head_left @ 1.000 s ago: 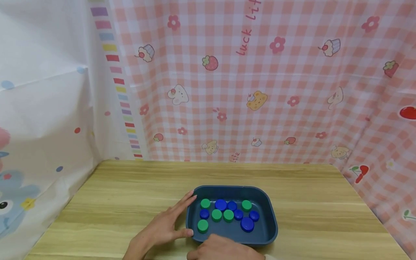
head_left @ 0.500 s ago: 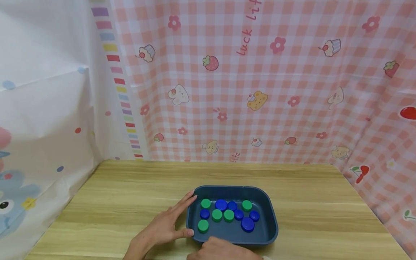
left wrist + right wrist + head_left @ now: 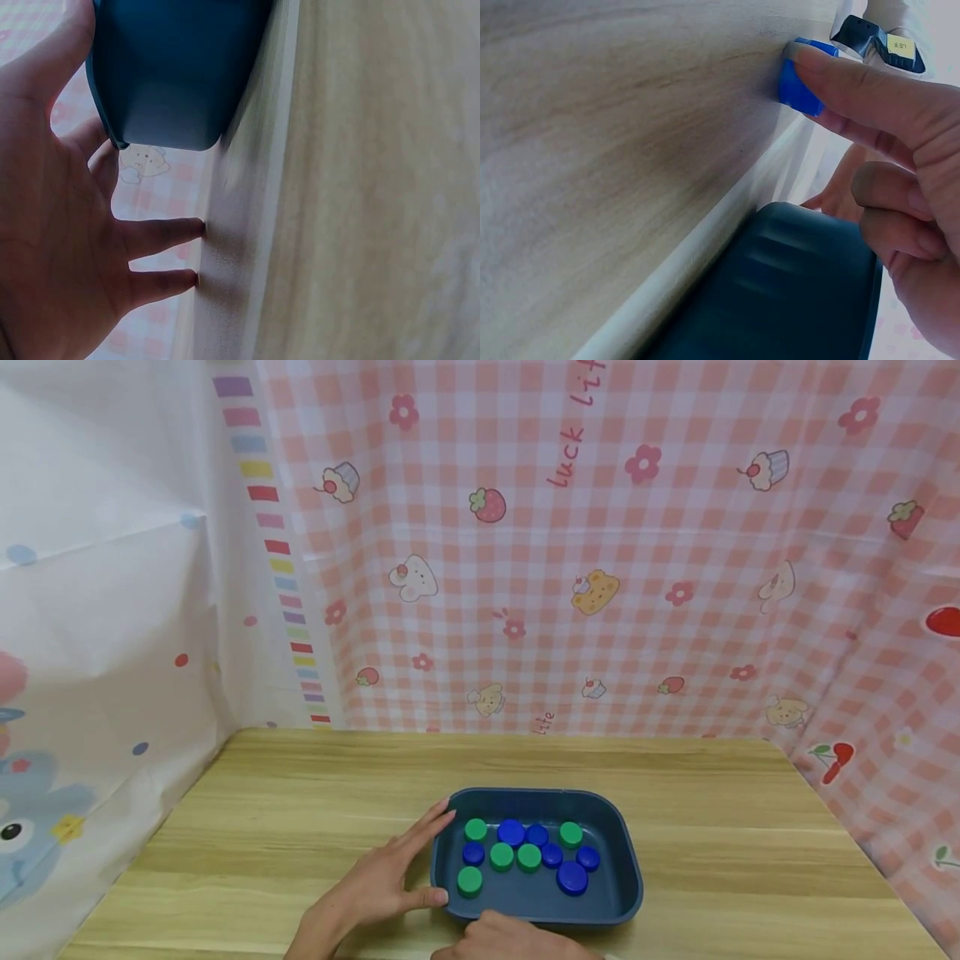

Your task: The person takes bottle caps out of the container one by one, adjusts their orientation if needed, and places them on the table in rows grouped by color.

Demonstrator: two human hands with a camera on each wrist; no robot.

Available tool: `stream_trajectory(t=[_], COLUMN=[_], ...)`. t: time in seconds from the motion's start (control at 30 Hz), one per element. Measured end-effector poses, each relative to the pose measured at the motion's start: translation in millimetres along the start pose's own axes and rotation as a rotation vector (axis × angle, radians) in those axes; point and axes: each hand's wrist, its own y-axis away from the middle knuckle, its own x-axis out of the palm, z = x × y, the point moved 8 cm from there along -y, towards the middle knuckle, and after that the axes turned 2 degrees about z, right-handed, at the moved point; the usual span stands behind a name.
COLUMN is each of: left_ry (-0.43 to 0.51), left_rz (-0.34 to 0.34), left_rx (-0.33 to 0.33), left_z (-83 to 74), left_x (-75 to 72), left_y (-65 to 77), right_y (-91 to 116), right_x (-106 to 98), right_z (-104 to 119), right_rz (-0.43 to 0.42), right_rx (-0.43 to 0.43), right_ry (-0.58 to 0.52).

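Observation:
My left hand rests at the left end of a dark blue tray, its thumb at the near corner and two straight fingers at the far corner of the rim. In the left wrist view the two other fingers reach down to the tabletop. My right hand is in front of the tray's near side. Between its thumb and forefinger it pinches a blue cap close to the tabletop, hidden in the head view. Several green caps and blue caps lie spread over the tray floor.
The wood-grain tabletop runs back to a pink checked cloth. White sheeting borders it on the left, patterned cloth on the right. A black device with a yellow label sits on the left wrist.
My right hand has shifted very slightly toward the near edge of the head view. The left hand, the tray and the caps in it stay as they were.

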Motion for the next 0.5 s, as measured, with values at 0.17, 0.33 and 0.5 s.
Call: stream_trajectory(t=[0.17, 0.33, 0.5], left_ry=[0.004, 0.011, 0.006], left_rz=[0.001, 0.003, 0.003], left_rx=[0.004, -0.001, 0.000], left_z=[-0.5, -0.8, -1.2], left_x=[0.0, -0.2, -0.8], left_y=[0.0, -0.3, 0.1], right_y=[0.7, 0.7, 0.7], right_x=[-0.1, -0.3, -0.1], right_z=[0.8, 1.3, 2.1], right_rz=[-0.005, -0.013, -0.020], right_rx=[-0.005, -0.016, -0.027], right_ry=[0.006, -0.006, -0.015])
